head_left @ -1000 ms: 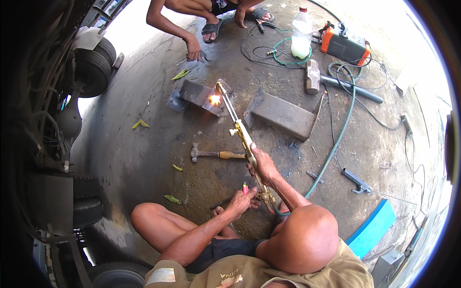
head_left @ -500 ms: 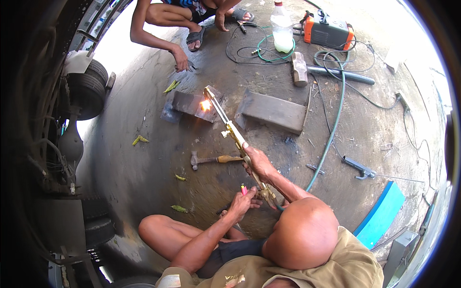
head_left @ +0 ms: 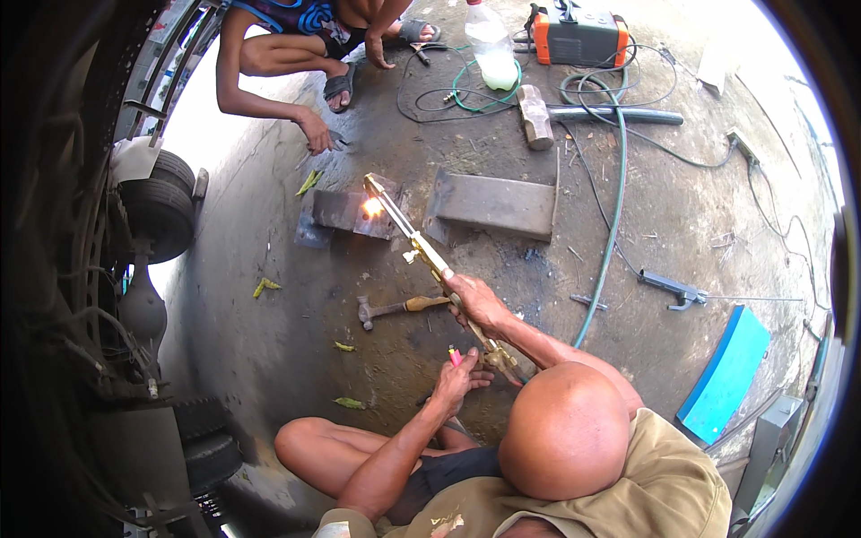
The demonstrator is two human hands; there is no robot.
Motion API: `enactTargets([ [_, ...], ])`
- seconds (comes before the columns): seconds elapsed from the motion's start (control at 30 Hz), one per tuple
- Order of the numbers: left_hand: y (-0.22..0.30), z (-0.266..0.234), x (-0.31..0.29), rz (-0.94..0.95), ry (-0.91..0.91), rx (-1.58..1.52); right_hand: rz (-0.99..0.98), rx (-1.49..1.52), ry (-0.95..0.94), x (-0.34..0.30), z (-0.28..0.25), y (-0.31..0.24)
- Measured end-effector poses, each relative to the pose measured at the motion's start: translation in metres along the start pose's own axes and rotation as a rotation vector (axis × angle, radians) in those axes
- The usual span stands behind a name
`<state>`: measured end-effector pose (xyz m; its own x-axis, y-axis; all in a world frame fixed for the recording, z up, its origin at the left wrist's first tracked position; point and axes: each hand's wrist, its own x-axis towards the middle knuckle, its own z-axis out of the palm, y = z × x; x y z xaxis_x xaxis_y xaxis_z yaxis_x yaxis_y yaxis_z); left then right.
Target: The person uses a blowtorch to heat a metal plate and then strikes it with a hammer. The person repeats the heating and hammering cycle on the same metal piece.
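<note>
The right hand [head_left: 475,303] is wrapped tight round the brass cutting torch [head_left: 421,247] mid-shaft, steadying its long barrel, while the left hand [head_left: 459,377] pinches a small pink lighter [head_left: 455,356] just beside the torch's valve end, low of centre. From there the torch slants up-left so its flame [head_left: 372,207] licks the dark steel plate [head_left: 350,213], well clear of both hands and the hammer [head_left: 395,308]
</note>
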<state>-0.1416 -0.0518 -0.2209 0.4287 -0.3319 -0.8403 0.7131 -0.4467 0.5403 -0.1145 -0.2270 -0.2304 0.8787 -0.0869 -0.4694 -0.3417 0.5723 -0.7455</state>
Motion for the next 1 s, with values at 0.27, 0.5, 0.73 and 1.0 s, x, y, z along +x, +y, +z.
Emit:
enactTargets([
  [0.27,-0.001,0.001,0.002,0.01,-0.008,-0.001,0.006,0.009,-0.009,0.001,-0.001,0.006],
  [0.5,0.0,-0.001,0.002,-0.011,0.016,-0.016,-0.038,-0.022,-0.002,0.009,-0.002,0.0],
  [0.73,0.006,-0.001,-0.001,0.023,0.033,-0.051,-0.051,-0.008,0.012,0.011,0.001,-0.004],
  [1.0,0.01,0.0,-0.002,0.108,-0.004,-0.014,-0.061,-0.008,0.001,0.011,-0.001,-0.005],
])
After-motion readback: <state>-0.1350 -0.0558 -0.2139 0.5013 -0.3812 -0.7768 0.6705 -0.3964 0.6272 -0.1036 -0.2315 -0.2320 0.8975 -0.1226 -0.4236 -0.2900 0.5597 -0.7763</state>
